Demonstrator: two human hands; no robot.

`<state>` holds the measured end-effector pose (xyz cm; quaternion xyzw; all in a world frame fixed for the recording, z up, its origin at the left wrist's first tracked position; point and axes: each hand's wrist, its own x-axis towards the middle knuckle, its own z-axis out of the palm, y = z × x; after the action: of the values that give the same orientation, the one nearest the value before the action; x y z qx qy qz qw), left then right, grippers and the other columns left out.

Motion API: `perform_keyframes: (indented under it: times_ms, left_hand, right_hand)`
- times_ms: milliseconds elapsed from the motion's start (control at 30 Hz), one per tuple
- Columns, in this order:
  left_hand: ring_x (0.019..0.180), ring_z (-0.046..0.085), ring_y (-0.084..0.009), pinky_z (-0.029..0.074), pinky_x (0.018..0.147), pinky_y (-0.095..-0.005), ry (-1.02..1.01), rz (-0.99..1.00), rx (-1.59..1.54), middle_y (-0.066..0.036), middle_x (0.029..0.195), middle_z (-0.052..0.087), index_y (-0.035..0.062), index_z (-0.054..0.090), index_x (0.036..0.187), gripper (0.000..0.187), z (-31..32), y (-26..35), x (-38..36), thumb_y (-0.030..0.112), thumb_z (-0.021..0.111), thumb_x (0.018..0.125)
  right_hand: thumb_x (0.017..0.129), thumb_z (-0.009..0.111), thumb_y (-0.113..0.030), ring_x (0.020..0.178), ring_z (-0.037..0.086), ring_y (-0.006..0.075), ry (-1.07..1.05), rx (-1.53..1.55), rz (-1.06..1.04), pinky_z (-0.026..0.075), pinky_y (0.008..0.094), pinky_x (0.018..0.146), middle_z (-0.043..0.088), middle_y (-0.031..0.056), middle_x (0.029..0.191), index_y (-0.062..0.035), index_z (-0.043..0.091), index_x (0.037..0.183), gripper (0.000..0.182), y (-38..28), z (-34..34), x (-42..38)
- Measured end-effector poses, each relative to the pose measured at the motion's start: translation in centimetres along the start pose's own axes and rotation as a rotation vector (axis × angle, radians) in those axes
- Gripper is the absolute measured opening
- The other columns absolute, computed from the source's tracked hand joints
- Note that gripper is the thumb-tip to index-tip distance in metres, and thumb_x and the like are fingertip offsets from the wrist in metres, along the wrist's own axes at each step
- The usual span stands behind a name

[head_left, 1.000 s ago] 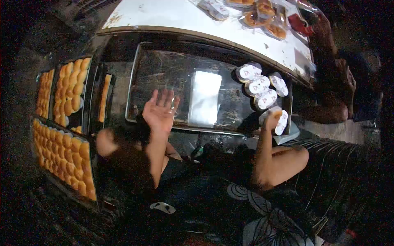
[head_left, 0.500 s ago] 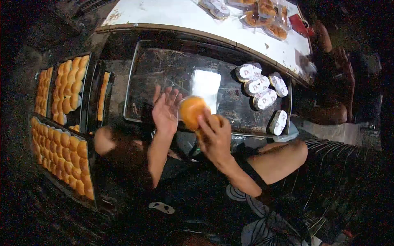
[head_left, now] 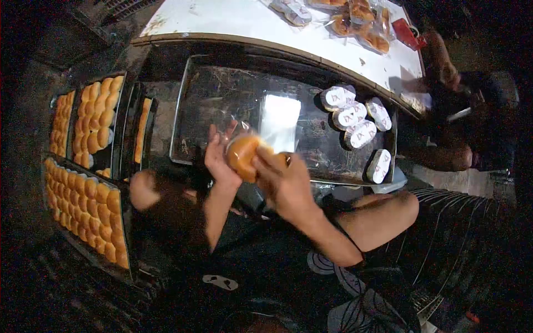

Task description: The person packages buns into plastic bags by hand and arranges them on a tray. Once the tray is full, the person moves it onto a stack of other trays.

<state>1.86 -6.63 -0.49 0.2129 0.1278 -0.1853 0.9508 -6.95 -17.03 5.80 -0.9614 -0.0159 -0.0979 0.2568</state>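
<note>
My left hand [head_left: 219,161] is curved around a clear plastic bag [head_left: 240,126], which shows as shiny film over its fingers. A golden bun [head_left: 242,156] sits against the left palm, at the bag. From the right, my right hand [head_left: 290,187], blurred by motion, grips the bun with its fingers on top. How far the bun is inside the bag cannot be made out. Just beyond both hands, a stack of clear plastic bags [head_left: 280,119] reflects bright light on a dark metal tray [head_left: 222,91].
Wrapped buns with white printed labels [head_left: 358,133] lie at the tray's right side. Trays of golden buns [head_left: 83,205] stand at the left. A white table [head_left: 222,19] behind holds bagged buns [head_left: 361,25]. Another person's arm [head_left: 441,61] is at the upper right.
My right hand has carried the bun left, from beside my left hand to against its palm. The plastic film now shows around the bun. The other person's arm has shifted.
</note>
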Motion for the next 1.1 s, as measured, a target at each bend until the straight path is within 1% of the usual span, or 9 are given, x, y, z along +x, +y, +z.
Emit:
perform_keyframes:
  times_ms: [100,167,367,433,567,833,967,1067,1100]
  left_hand:
    - [0.102,0.045,-0.0323,0.034,0.090,-0.0416,-0.074,-0.108,-0.019,-0.016,0.113,0.044,0.0152,0.018,0.129,0.054,-1.8,-1.1,0.2,0.019,0.043,0.081]
    - [0.100,0.047,-0.0318,0.038,0.086,-0.0399,0.013,0.103,0.486,-0.019,0.107,0.048,0.0083,0.027,0.123,0.052,-0.6,-2.2,-0.6,0.032,0.042,0.079]
    - [0.103,0.044,-0.0330,0.034,0.091,-0.0407,-0.247,-0.256,0.367,-0.022,0.120,0.037,0.0011,0.023,0.125,0.061,-2.9,-2.5,-1.6,0.030,0.044,0.076]
    - [0.105,0.044,-0.0333,0.033,0.092,-0.0407,-0.144,-0.300,0.317,-0.024,0.120,0.037,-0.0016,0.028,0.123,0.059,-1.7,-3.4,-2.1,0.032,0.043,0.076]
    - [0.100,0.047,-0.0332,0.044,0.079,-0.0411,-0.225,-0.281,-0.158,-0.024,0.114,0.043,0.0014,0.033,0.120,0.063,-1.6,-0.4,-0.2,0.048,0.040,0.078]
    - [0.100,0.048,-0.0269,0.035,0.090,-0.0377,-0.032,-0.297,0.457,-0.018,0.109,0.048,0.0028,0.037,0.117,0.052,-0.3,-2.9,-2.5,0.039,0.037,0.080]
    - [0.098,0.049,-0.0260,0.035,0.091,-0.0364,0.115,-0.291,0.286,-0.014,0.105,0.051,0.0037,0.041,0.115,0.046,-0.5,-3.5,-2.0,0.035,0.037,0.081]
    - [0.091,0.052,-0.0192,0.039,0.084,-0.0332,0.170,-0.452,0.310,-0.010,0.100,0.054,0.0060,0.043,0.111,0.041,-1.9,-3.9,-2.6,0.035,0.042,0.082]
    - [0.089,0.053,-0.0163,0.041,0.081,-0.0315,0.290,-0.466,0.482,-0.009,0.097,0.055,0.0074,0.044,0.108,0.038,-2.8,-5.3,-3.3,0.035,0.044,0.082]
  right_hand:
    - [0.054,0.065,-0.004,0.079,0.047,0.0287,0.076,0.096,0.089,0.041,0.0344,0.072,0.051,0.0078,0.110,-0.0035,0.056,0.099,0.046,-0.7,0.1,0.1]
    - [0.052,0.066,-0.004,0.079,0.048,0.0286,0.122,0.118,0.132,0.041,0.0337,0.071,0.051,0.0085,0.109,-0.0018,0.056,0.098,0.046,-1.0,0.6,0.4]
    - [0.059,0.062,-0.007,0.084,0.048,0.0293,0.099,0.095,0.172,0.038,0.0347,0.079,0.050,0.0115,0.112,0.0001,0.054,0.102,0.045,-0.9,1.6,-0.3]
    - [0.062,0.061,-0.009,0.092,0.045,0.0311,0.066,0.186,0.243,0.034,0.0380,0.084,0.045,0.0149,0.117,0.0008,0.049,0.108,0.049,-0.6,1.7,0.3]
    - [0.073,0.057,-0.018,0.103,0.035,0.0377,-0.068,0.111,0.070,0.029,0.0401,0.091,0.020,0.0160,0.133,-0.0004,0.028,0.125,0.062,-2.2,1.2,-1.8]
    - [0.074,0.051,-0.012,0.101,0.037,0.0439,-0.041,0.101,0.101,0.035,0.0424,0.086,0.029,0.0132,0.130,-0.0037,0.032,0.123,0.053,0.6,4.3,-0.7]
    - [0.074,0.051,-0.008,0.100,0.039,0.0410,-0.078,0.032,0.196,0.036,0.0407,0.086,0.030,0.0159,0.128,-0.0021,0.036,0.118,0.047,0.4,5.1,0.1]
    - [0.072,0.059,-0.012,0.098,0.044,0.0368,0.298,0.544,0.562,0.039,0.0388,0.080,0.040,0.0204,0.115,-0.0004,0.044,0.103,0.037,0.6,5.0,-2.2]
    - [0.070,0.062,-0.012,0.070,0.056,0.0263,0.411,0.250,0.546,0.044,0.0333,0.061,0.051,0.0195,0.093,0.0030,0.044,0.104,0.041,2.0,5.5,-2.2]
